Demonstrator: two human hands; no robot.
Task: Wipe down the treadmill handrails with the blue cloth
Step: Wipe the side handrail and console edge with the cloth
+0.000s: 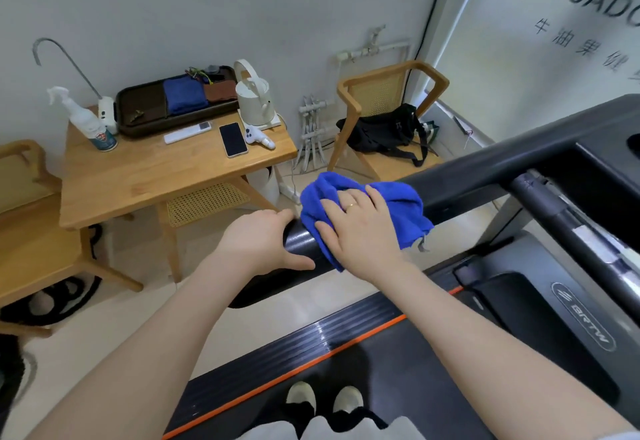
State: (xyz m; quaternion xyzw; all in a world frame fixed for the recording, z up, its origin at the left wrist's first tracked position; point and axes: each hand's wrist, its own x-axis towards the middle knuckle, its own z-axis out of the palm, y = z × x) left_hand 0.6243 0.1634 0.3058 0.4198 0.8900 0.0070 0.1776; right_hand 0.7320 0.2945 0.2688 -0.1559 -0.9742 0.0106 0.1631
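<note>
Flat right hand (360,231) pressing blue cloth (398,200) on handrail (467,193), left hand (263,242) gripping its free end, open floor (298,308) toward desk (156,176).

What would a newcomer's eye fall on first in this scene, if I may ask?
The blue cloth stands out first, draped over the dark handrail at centre, with the right hand pressing on it. The left hand grips the rail's end. Behind, a wooden table holds a folded blue towel in a dark tray.
</note>
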